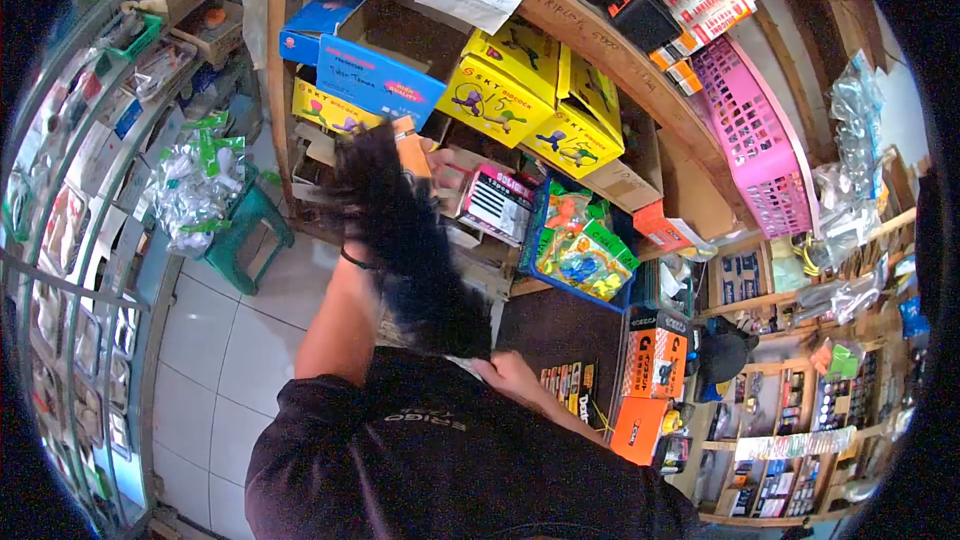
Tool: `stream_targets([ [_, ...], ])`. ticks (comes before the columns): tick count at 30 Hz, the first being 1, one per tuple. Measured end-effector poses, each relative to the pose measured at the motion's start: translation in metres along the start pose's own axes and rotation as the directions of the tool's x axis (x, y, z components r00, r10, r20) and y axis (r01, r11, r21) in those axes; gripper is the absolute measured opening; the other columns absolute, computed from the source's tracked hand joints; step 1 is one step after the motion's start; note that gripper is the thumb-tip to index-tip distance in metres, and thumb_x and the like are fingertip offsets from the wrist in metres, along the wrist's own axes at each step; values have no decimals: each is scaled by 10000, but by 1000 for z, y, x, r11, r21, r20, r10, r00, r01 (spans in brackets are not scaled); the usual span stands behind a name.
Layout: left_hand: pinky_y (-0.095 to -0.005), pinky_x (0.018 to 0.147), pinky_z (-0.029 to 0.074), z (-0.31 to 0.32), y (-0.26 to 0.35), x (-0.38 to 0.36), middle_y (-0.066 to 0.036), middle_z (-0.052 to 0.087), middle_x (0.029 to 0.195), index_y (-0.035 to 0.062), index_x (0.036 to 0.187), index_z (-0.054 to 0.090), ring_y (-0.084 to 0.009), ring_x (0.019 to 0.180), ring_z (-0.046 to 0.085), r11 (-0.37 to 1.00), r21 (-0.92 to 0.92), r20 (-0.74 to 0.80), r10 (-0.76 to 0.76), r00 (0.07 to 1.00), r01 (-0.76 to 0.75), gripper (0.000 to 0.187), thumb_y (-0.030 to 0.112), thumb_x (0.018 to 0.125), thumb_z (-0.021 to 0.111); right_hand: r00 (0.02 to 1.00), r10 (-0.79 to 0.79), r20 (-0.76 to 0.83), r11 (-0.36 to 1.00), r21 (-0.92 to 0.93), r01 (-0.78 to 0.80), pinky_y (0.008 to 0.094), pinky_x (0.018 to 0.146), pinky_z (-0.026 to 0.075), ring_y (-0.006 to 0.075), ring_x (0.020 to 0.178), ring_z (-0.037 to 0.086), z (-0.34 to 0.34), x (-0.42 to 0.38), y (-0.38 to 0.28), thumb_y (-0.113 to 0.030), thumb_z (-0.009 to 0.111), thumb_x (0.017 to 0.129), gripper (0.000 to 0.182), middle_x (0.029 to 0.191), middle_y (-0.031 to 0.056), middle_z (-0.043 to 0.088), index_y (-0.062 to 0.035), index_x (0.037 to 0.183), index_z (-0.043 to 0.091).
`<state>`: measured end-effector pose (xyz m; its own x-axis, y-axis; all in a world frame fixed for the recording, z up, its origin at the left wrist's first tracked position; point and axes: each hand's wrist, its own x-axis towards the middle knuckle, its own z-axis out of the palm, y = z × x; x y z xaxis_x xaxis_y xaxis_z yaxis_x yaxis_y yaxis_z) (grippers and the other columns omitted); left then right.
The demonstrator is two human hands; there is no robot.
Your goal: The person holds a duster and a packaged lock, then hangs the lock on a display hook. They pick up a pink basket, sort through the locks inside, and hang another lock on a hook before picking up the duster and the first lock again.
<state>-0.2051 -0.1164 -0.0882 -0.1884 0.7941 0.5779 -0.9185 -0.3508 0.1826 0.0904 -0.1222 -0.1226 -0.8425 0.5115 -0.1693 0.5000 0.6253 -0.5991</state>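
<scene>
A black feather duster (400, 230), blurred by motion, runs up through the middle of the view in front of the shelf. At its lower end is my right hand (510, 380), closed around what appears to be its handle, close to my black shirt. My left arm, with a dark wristband, reaches up to the shelf. Most of my left hand (442, 165) is hidden behind the feathers; its visible fingers curl around a small orange box (411, 152). Right of it stands a pink and white carton (495, 202).
Blue (370, 78) and yellow cartons (500, 85) fill the shelf above. A blue basket (580, 250) holds colourful packets. A pink basket (750, 140) hangs at upper right. On the left, a green stool (245, 240) bears bagged bulbs, beside a glass display case (75, 290).
</scene>
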Motion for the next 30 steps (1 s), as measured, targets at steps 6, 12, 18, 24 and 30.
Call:
stream_targets([
  [6, -412, 831, 429, 33, -6, -4, -159, 485, 1135, 49, 1212, 361, -290, 969, 523, 985, 70, -361, 170, 917, -155, 635, 553, 831, 295, 971, 236, -43, 964, 133, -228, 384, 432, 369, 291, 429, 478, -5, 1, -1, -375, 492, 820, 483, 506, 205, 471, 41, 575, 496],
  [12, -372, 826, 429, 50, -4, 1, -124, 509, 1112, 54, 1215, 377, -249, 948, 536, 976, 181, -584, 209, 784, -126, 631, 548, 835, 276, 966, 255, -44, 962, 115, -248, 376, 441, 378, 309, 455, 507, -7, 3, 0, -366, 497, 817, 452, 541, 205, 500, 44, 631, 536],
  [18, -514, 803, 409, 45, -3, 2, -178, 459, 1172, 41, 1229, 352, -366, 954, 511, 973, 80, -513, 227, 828, -217, 607, 502, 836, 322, 983, 158, -95, 984, 97, -149, 396, 421, 347, 310, 414, 459, -10, 5, -6, -340, 521, 809, 466, 496, 221, 438, 50, 557, 476],
  [24, -426, 869, 401, 3, -6, -10, -130, 488, 1141, 61, 1185, 394, -285, 1000, 507, 1000, 21, -164, 11, 986, -8, 534, 475, 870, 277, 999, 42, -9, 999, 23, -42, 362, 424, 351, 230, 396, 426, -16, 3, -7, -331, 490, 834, 467, 467, 174, 440, 35, 545, 463],
  [30, -520, 844, 397, 17, -5, -12, -158, 485, 1141, 41, 1193, 385, -334, 1027, 482, 988, 157, -296, 60, 953, -14, 572, 480, 827, 379, 992, 80, 99, 996, 39, -84, 356, 484, 400, 222, 474, 492, -14, 0, -7, -377, 464, 839, 446, 531, 171, 490, 31, 671, 532],
])
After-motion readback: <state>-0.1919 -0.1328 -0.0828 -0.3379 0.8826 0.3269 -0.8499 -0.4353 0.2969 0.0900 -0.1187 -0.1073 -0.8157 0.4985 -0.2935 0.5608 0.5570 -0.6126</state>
